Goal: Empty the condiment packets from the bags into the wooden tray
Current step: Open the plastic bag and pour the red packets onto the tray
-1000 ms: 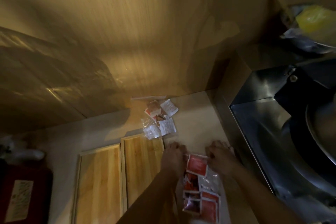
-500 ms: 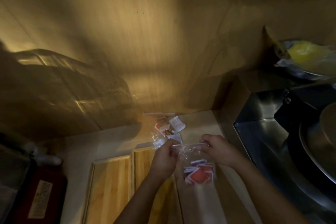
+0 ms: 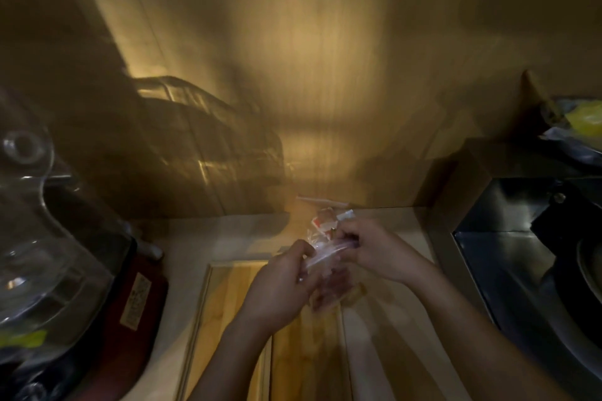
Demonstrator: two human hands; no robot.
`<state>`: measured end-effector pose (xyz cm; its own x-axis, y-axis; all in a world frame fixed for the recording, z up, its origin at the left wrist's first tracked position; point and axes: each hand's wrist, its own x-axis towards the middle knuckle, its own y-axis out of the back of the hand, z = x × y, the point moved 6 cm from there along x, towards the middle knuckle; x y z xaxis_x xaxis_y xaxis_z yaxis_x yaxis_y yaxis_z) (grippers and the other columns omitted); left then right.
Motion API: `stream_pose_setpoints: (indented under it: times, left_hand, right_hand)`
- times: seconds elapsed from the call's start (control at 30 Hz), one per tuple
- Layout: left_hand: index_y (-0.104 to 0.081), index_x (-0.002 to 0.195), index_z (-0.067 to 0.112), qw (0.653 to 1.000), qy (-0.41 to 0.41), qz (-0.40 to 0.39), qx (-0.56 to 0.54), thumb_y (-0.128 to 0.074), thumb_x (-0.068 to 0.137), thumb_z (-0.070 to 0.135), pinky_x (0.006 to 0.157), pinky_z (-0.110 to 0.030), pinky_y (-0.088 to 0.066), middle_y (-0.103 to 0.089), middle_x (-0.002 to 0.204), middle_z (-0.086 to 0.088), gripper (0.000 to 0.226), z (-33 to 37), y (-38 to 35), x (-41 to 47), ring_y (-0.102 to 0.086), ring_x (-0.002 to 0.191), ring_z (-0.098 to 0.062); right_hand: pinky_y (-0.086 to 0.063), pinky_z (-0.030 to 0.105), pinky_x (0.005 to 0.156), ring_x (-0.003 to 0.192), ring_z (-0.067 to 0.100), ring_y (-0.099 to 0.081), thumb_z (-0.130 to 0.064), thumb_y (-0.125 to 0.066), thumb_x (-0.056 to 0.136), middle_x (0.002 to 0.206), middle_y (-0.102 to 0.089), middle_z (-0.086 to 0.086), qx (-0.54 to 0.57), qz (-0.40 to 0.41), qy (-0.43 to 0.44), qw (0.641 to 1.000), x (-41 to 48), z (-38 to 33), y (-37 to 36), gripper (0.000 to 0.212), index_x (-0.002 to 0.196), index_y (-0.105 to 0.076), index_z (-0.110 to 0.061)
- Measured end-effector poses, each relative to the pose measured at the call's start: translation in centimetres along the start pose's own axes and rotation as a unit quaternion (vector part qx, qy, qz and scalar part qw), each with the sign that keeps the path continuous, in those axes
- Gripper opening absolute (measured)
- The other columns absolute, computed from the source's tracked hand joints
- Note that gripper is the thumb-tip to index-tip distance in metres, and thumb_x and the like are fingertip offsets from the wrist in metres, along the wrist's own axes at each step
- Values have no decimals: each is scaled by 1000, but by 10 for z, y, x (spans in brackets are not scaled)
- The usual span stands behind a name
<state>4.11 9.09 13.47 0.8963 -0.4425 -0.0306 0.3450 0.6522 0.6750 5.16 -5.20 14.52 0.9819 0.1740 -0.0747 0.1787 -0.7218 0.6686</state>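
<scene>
Both of my hands hold a clear plastic bag of red and white condiment packets in the air above the wooden tray. My left hand grips the bag's top edge on the left, my right hand grips it on the right. The bag is blurred and hangs over the tray's right compartment. Behind my hands, a second bag of packets lies on the counter against the wall. The tray has two compartments, and what I can see of both is bare wood.
A red appliance base with a clear glass jug stands at the left. A steel sink with a dark pan lies at the right. A yellow item in plastic sits on the ledge above it. The wooden wall is close behind.
The bag has been lifted from the counter on the right and carried left over the tray. Both hands now pinch its top edge, closer together and higher than before.
</scene>
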Motion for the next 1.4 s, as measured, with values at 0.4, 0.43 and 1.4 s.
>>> stream_pose_setpoints:
  times: [0.4,0.43,1.4]
  left_hand:
    - [-60,74,5,930,251,-52,-265,-46,86,-3,57,-33,-51,-65,65,-4,20,-57,-19,-49,-62,58,-16]
    - [-60,70,6,906,272,-46,-322,-46,86,-6,54,-30,-50,-65,61,-4,24,-59,-17,-52,-62,54,-15]
    - [-57,68,7,884,188,102,-416,-63,85,15,45,-9,-41,-55,63,-3,20,-46,-12,-62,-48,48,1]
  right_hand:
    - [-18,28,99,125,18,-34,-10,-59,81,129,-44,-2,-146,5,43,988,10,-17,-79,44,123,-53,-23]
    - [-20,29,102,126,18,-33,-12,-58,83,133,-42,-1,-126,28,31,991,9,-18,-78,49,129,-46,-23]
    - [-53,35,72,80,16,-65,-26,-53,85,88,-71,1,-58,13,-31,998,-47,-47,-82,20,101,-63,-20]
